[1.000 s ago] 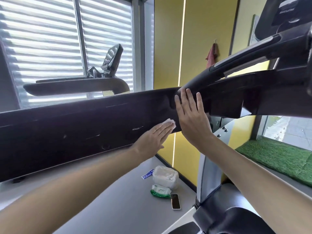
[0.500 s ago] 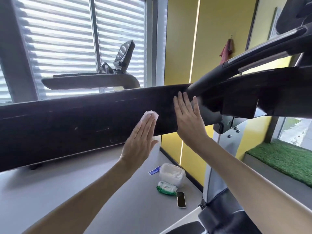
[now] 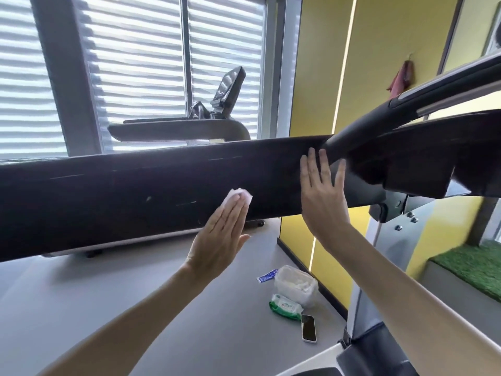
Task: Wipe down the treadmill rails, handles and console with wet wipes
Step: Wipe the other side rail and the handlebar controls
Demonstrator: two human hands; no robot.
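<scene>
A long black treadmill rail (image 3: 135,191) crosses the view from left to right and joins a black handle (image 3: 360,131) at the upper right. My left hand (image 3: 219,240) lies flat against the rail's side with straight fingers, pressing a white wet wipe (image 3: 240,195) onto it; the wipe shows above the fingertips. My right hand (image 3: 322,191) is flat on the rail further right, near the joint with the handle, fingers spread and holding nothing. The console is out of view.
On the grey floor below lie a clear bag of used wipes (image 3: 295,284), a green wipes pack (image 3: 284,308), a phone (image 3: 309,328) and a blue wrapper (image 3: 267,276). A second treadmill (image 3: 179,128) stands by the blinds. Green turf (image 3: 471,264) covers a ledge at right.
My left hand has slid the wipe leftward along the rail, away from my right hand. The right hand has stayed in place near the handle joint.
</scene>
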